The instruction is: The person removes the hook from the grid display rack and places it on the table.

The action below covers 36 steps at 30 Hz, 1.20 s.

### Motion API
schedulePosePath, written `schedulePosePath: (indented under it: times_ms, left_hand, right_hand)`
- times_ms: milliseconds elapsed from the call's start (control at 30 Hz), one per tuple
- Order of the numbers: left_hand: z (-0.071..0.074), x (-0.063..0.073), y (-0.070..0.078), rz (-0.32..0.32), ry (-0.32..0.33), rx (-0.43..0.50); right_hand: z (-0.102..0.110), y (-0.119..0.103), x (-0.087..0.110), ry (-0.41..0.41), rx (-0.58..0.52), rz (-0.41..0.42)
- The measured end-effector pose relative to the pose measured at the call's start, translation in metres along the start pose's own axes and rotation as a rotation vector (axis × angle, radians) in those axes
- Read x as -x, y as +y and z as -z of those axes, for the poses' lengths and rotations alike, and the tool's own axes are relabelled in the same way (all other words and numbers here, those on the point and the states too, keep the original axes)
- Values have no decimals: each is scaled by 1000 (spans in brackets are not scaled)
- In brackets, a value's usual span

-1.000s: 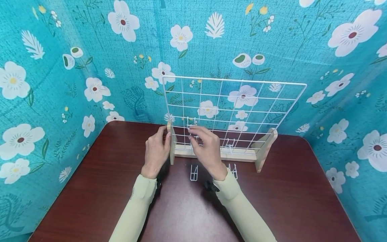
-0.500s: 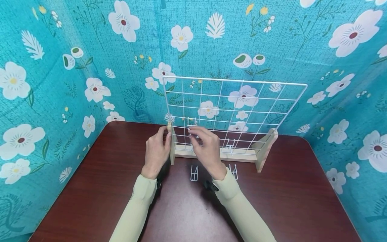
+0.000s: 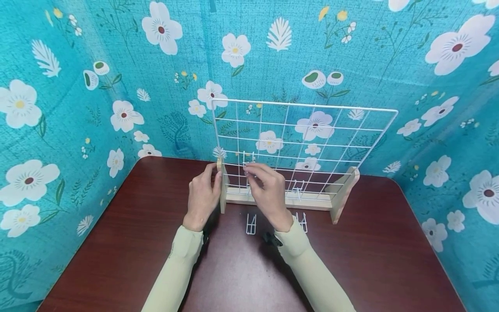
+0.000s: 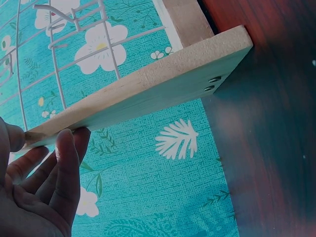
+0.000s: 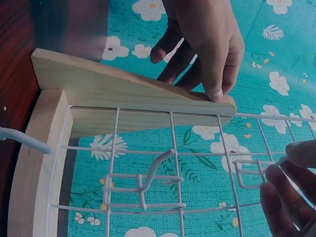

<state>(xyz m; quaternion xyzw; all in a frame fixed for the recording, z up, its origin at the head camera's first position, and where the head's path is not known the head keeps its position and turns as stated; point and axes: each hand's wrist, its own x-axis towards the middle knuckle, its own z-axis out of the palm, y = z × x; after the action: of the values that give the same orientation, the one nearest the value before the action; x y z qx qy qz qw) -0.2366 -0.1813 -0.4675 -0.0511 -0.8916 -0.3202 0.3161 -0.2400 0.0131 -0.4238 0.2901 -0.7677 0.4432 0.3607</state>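
A white wire grid [image 3: 304, 104] stands upright in a wooden stand. My left hand [image 3: 202, 195] holds the upper end of its left wooden side panel [image 4: 148, 81], thumb on the edge and fingers against the outer face. Between the thumb and fingertips of my right hand [image 3: 270, 190] is the prong of a small white wire hook [image 5: 239, 174], whose frame lies against the grid. Lower on the grid, a second hook [image 5: 157, 165] hangs near the left panel, mostly behind my right hand in the head view. Another hook [image 3: 298, 188] hangs farther right.
Two loose wire hooks lie on the dark red table in front of the stand: one [image 3: 251, 225] between my forearms, the other [image 3: 303, 223] partly covered by my right sleeve. The right wooden side panel [image 3: 345, 195] stands beyond. A blue flowered curtain [image 3: 175, 86] surrounds the table.
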Motion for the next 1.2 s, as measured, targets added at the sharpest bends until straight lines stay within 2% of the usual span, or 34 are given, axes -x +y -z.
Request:
schedulePosePath:
  times_ms: [600, 733, 1200]
  left_hand:
    - [-1, 1, 3, -19, 12, 3]
    - [0, 0, 3, -15, 15, -2]
    - [0, 0, 2, -9, 15, 3]
  right_hand:
    - [4, -5, -7, 43, 6, 54]
    - [7, -8, -6, 38, 13, 81]
    - [13, -12, 4, 6, 2, 98]
